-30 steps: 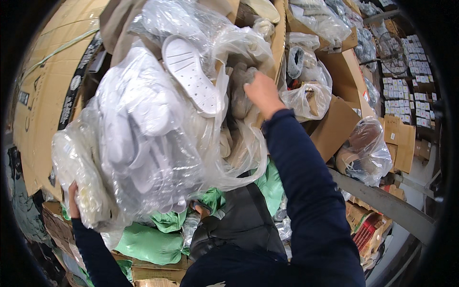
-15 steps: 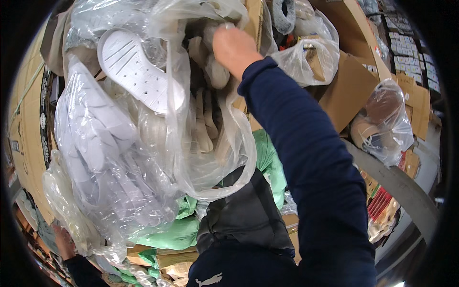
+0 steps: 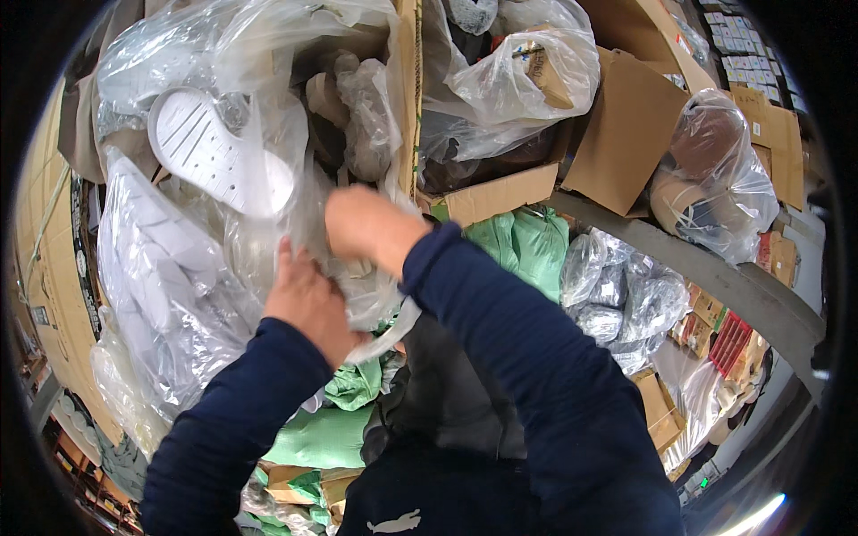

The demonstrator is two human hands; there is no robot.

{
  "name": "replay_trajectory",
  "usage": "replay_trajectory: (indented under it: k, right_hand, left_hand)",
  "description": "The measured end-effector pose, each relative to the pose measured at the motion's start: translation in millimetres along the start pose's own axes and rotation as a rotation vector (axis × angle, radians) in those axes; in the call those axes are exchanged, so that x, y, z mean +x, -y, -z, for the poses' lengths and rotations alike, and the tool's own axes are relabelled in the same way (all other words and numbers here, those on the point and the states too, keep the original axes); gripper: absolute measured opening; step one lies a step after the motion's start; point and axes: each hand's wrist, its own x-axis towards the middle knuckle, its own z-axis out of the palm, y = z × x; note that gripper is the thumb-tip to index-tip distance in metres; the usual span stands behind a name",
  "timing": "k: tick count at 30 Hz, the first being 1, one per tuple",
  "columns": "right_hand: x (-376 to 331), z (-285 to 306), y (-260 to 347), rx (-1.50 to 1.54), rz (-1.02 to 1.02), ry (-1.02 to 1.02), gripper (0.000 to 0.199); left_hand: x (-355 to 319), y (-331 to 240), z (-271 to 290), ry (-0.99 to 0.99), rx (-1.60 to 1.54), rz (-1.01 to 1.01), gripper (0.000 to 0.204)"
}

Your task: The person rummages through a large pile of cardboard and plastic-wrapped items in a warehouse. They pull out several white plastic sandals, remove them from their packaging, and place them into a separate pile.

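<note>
A large clear plastic bag (image 3: 393, 336) lies open in front of me, with pale, wrapped pieces (image 3: 368, 112) inside it. At its near rim, my left hand (image 3: 308, 308) is closed on the film, its index finger pointing up. Just above and to the right, my right hand (image 3: 366, 223) is curled into a fist over the bag's opening. Motion blurs it, and what its fingers hold is hidden. Left of the opening rests a white shoe sole (image 3: 219, 156) with holes and grooves, partly under plastic. Nearer me on the left, another clear bag (image 3: 170, 295) holds several white soles.
A cardboard wall (image 3: 407, 98) stands right of the open bag. Beyond it, an open carton (image 3: 626, 125) holds plastic-wrapped goods. Green sacks (image 3: 527, 246) and grey wrapped bundles (image 3: 617, 295) lie below a curved grey bar (image 3: 706, 277). A bag with brown pieces (image 3: 715, 179) hangs at right.
My right hand has come down from the wrapped pieces toward me. My left hand has moved in from the lower left to the bag's rim. The bag's opening has been drawn narrower.
</note>
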Motion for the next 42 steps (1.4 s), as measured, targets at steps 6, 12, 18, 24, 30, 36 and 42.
replay_trajectory:
  k: [6,12,18,24,30,36,42]
  right_hand:
    - [-33,-64,9,-0.392,-0.005,-0.241,0.049]
    - [-14,-55,3,-0.25,-0.034,-0.204,0.039]
    - [-7,11,-2,0.046,-0.067,-0.439,0.049]
    - [-5,60,-28,0.451,-0.203,-0.427,0.064]
    - [-9,29,-9,0.336,-0.124,-0.067,0.073]
    - [15,-55,3,0.04,-0.345,-0.384,0.054]
    - [27,-44,-3,0.168,-0.198,-0.52,0.034]
  left_hand:
    - [-36,42,2,0.106,-0.067,-0.115,0.074]
    - [-46,58,31,0.065,0.125,-0.239,0.016]
    - [-82,45,43,-0.254,-0.15,-0.442,0.011]
    - [-95,43,32,-0.307,-0.224,-0.316,0.009]
    - [-99,45,15,-0.394,-0.208,-0.161,0.013]
    - [-99,46,8,-0.38,-0.203,-0.17,0.021]
    - [-97,49,9,-0.414,-0.219,-0.151,0.025]
